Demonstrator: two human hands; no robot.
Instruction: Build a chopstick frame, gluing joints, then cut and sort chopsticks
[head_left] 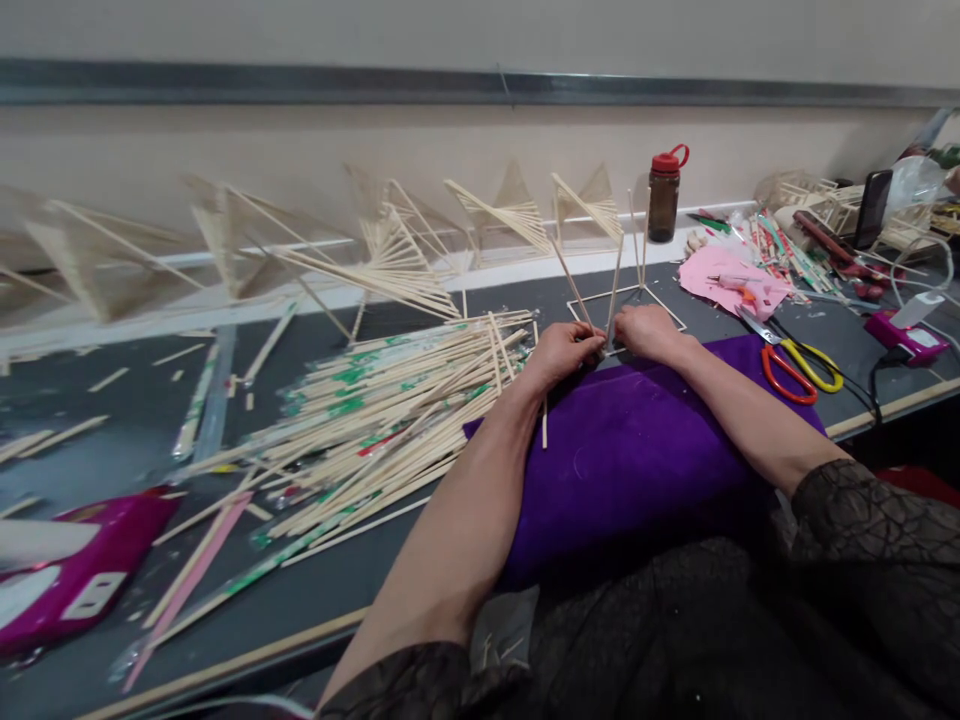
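Note:
My left hand (566,350) is closed in a pinch near the foot of a leaning wooden stick, at the near corner of a stick frame (585,296). Right beside it, my right hand (649,332) has its fingers curled at the same corner, by another slanting stick (617,278). The fingertips of the right hand are partly hidden. The frame's square base lies on the dark table, with thin sticks standing up from its corners. Under both forearms lies a purple cloth (622,440). A heap of chopstick-like wooden sticks (405,400), some in green-printed wrappers, lies left of my left hand.
Finished-looking stick structures (390,265) line the wall. A brown bottle (663,200) with a red lid stands behind my hands. Scissors (787,365) and pink paper (727,278) lie at right. Magenta devices (907,335) sit at both sides of the table.

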